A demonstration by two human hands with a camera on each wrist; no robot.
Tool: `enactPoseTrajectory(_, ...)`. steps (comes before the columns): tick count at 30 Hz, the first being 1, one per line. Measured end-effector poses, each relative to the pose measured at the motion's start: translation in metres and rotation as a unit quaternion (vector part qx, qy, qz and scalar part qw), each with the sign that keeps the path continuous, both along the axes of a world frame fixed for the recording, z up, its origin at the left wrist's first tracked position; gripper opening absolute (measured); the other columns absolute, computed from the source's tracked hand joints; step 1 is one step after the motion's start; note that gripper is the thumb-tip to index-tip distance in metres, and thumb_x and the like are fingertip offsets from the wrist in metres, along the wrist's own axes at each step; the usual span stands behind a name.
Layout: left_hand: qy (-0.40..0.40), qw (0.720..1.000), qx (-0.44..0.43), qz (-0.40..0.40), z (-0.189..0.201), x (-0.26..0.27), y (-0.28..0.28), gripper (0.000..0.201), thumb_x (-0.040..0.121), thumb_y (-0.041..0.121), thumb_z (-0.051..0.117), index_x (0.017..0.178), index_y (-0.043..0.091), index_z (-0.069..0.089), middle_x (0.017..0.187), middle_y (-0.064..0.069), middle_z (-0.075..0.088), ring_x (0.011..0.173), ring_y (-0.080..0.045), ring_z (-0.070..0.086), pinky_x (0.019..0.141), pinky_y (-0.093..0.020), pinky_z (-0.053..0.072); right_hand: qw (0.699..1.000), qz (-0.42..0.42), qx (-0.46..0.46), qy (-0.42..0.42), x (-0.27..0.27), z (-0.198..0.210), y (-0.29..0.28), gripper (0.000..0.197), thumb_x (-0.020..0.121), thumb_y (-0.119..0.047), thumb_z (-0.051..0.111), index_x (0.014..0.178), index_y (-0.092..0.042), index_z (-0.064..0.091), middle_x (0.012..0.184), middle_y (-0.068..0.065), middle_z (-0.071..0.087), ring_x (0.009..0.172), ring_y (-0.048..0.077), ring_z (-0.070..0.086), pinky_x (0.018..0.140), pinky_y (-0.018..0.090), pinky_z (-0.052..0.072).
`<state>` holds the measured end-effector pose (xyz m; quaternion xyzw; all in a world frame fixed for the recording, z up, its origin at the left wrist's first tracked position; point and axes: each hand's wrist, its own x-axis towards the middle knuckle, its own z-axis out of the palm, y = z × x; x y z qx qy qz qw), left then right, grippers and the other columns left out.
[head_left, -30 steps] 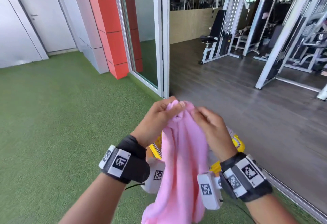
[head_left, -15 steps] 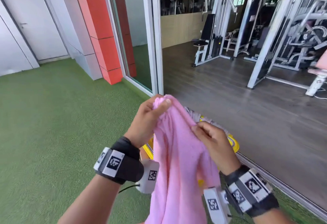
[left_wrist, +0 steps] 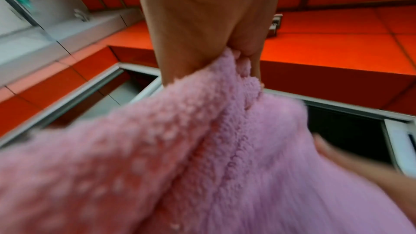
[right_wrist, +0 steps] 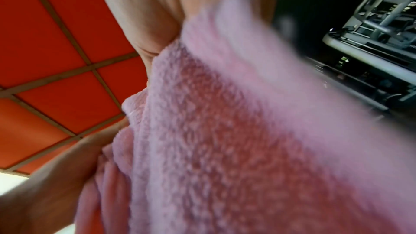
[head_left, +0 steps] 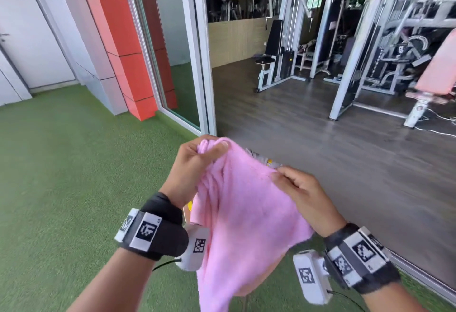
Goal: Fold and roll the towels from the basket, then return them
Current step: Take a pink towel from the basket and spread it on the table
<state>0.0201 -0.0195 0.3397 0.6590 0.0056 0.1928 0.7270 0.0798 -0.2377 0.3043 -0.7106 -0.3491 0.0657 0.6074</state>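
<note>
A pink fluffy towel (head_left: 243, 215) hangs in the air between both hands, above the green turf. My left hand (head_left: 197, 161) pinches a bunched top corner of it, thumb over the cloth. Lower and to the right, my right hand (head_left: 296, 188) pinches the towel's upper edge. The left wrist view shows the left hand (left_wrist: 207, 38) gripping the pink towel (left_wrist: 202, 157) from above. The right wrist view shows the towel (right_wrist: 236, 131) filling the frame under my right hand (right_wrist: 144, 20). A yellow basket (head_left: 270, 162) shows only as slivers behind the towel.
Green artificial turf (head_left: 74, 176) covers the floor to the left. A glass door frame (head_left: 197, 52) and an orange tiled column (head_left: 128, 48) stand ahead. Grey wood flooring with gym machines (head_left: 357, 52) lies to the right, behind a floor rail (head_left: 419, 274).
My hands have drawn apart: the right hand slid right and down along the towel's edge, spreading the cloth. The left hand keeps its corner raised.
</note>
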Motion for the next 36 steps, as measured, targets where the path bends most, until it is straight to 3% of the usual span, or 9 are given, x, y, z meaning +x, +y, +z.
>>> enactPoseTrajectory(4,0.042,0.992,0.077,-0.091,-0.018,0.010,-0.037,0.028,0.086,0.041,0.068,0.090,0.013,0.068,0.082,-0.011,0.064,0.079,-0.019,0.058,0.076,-0.041,0.050,0.998,0.049,0.019,-0.024,0.006,0.030,0.010,0.012,0.096,-0.014,0.052,0.098,-0.011,0.064,0.089,0.000,0.067,0.085,0.002,0.059,0.082,0.014,0.042)
enactPoseTrajectory(7,0.081,0.981,-0.021,-0.174,-0.022,0.018,-0.062,0.045,0.083,0.027,0.071,0.107,-0.009,0.058,0.097,-0.017,0.062,0.092,-0.026,0.057,0.086,-0.041,0.045,0.999,0.035,0.036,-0.005,0.009,0.033,0.006,0.008,0.097,-0.010,0.051,0.100,-0.002,0.052,0.076,0.010,0.058,0.066,0.005,0.052,0.068,0.015,0.041)
enactPoseTrajectory(10,0.102,0.972,-0.037,-0.208,-0.028,0.031,-0.080,0.044,0.080,0.010,0.072,0.100,-0.021,0.048,0.092,-0.023,0.055,0.088,-0.030,0.050,0.079,-0.043,0.040,0.999,-0.033,0.011,0.007,0.012,0.024,-0.020,0.009,0.096,-0.011,0.053,0.099,-0.003,0.049,0.060,-0.005,0.047,0.055,0.004,0.037,0.055,0.016,0.032)
enactPoseTrajectory(16,0.104,0.978,0.012,-0.182,-0.044,0.064,-0.122,0.043,0.077,0.015,0.070,0.078,-0.018,0.042,0.080,-0.013,0.041,0.075,-0.025,0.037,0.071,-0.038,0.031,0.973,-0.097,-0.177,0.109,0.016,-0.016,-0.122,0.035,0.086,-0.027,0.068,0.061,-0.019,0.046,0.057,-0.002,0.034,0.050,0.009,0.033,0.049,0.023,0.027)
enactPoseTrajectory(20,0.106,0.967,0.065,-0.222,-0.062,0.086,-0.172,0.036,0.078,0.009,0.067,0.071,-0.013,0.040,0.074,-0.010,0.034,0.070,-0.021,0.030,0.063,-0.032,0.029,0.945,-0.170,-0.224,0.165,0.026,-0.030,-0.197,0.038,0.093,-0.025,0.060,0.070,0.003,0.051,0.051,0.014,0.046,0.035,0.016,0.037,0.041,0.024,0.033)
enactPoseTrajectory(23,0.101,0.961,0.084,-0.244,-0.067,0.099,-0.232,0.030,0.082,-0.003,0.064,0.065,-0.005,0.040,0.067,-0.008,0.028,0.061,-0.013,0.030,0.054,-0.023,0.026,0.929,-0.237,-0.204,0.199,0.046,-0.029,-0.246,0.023,0.095,-0.023,0.059,0.078,-0.008,0.054,0.055,0.008,0.058,0.033,0.015,0.044,0.035,0.021,0.036)
enactPoseTrajectory(27,0.087,0.971,0.047,-0.220,-0.064,0.122,-0.314,0.029,0.076,0.011,0.072,0.063,0.005,0.047,0.061,0.004,0.040,0.060,-0.011,0.038,0.063,-0.025,0.036,0.917,-0.303,-0.050,0.253,0.086,-0.020,-0.301,0.009,0.095,-0.010,0.057,0.098,-0.002,0.059,0.075,0.015,0.069,0.061,0.023,0.068,0.064,0.034,0.060)
enactPoseTrajectory(31,0.094,0.958,0.029,-0.268,-0.073,0.132,-0.355,0.051,0.077,-0.012,0.066,0.113,0.013,0.040,0.084,0.007,0.041,0.070,-0.002,0.045,0.071,-0.018,0.040,0.919,-0.340,-0.016,0.200,0.131,-0.009,-0.348,0.011,0.094,-0.007,0.054,0.091,-0.006,0.064,0.078,0.010,0.069,0.068,0.018,0.068,0.071,0.029,0.058)
enactPoseTrajectory(36,0.132,0.941,0.229,-0.209,-0.132,0.107,-0.334,0.043,0.073,0.004,0.048,0.114,0.019,0.049,0.100,0.000,0.057,0.088,-0.003,0.055,0.079,-0.020,0.042,0.905,-0.314,-0.024,0.285,0.176,-0.033,-0.418,0.025,0.088,0.001,0.052,0.067,-0.012,0.058,0.067,0.013,0.061,0.056,0.021,0.064,0.061,0.030,0.057)
